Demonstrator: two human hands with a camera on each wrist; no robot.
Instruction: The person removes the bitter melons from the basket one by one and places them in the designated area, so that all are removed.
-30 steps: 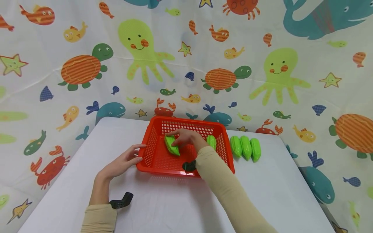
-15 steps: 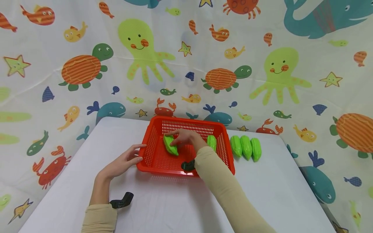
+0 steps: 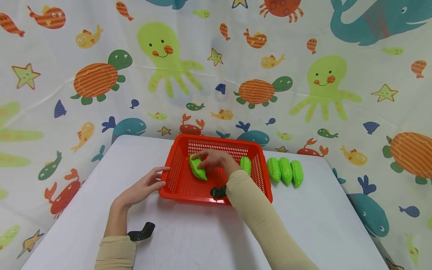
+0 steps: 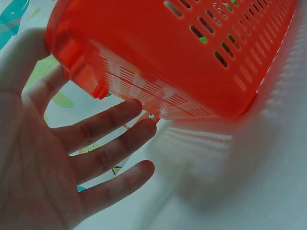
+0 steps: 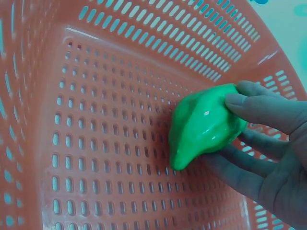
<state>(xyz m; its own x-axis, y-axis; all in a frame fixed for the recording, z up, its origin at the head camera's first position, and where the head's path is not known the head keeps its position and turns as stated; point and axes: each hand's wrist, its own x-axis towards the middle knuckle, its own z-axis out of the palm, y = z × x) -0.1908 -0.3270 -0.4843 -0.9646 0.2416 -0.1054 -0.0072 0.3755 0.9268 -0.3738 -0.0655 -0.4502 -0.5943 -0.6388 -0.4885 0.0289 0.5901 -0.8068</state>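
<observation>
A red perforated plastic basket (image 3: 199,198) stands on the white table. Inside, at its left-centre, my right hand (image 3: 216,159) holds a glossy green, ridged, pointed star fruit (image 3: 197,168). The right wrist view shows the thumb (image 5: 259,110) on top of this star fruit (image 5: 204,122) and other fingers beneath it, partly hidden. A second green star fruit (image 3: 245,165) lies at the basket's right side, partly covered by my right forearm. My left hand (image 3: 143,187) touches the basket's left rim; in the left wrist view several fingers extend loosely beside the outer wall (image 4: 144,62).
Three more green star fruits (image 3: 285,170) lie side by side on the table, just right of the basket. A white cloth (image 3: 216,71) printed with sea animals hangs behind the table (image 3: 189,240). Black wrist mounts (image 3: 141,231) stick out from my wrists.
The star fruit in my right hand has shifted very slightly to the left and up. My left hand keeps its place at the rim. At far left the backdrop cloth has drifted right.
</observation>
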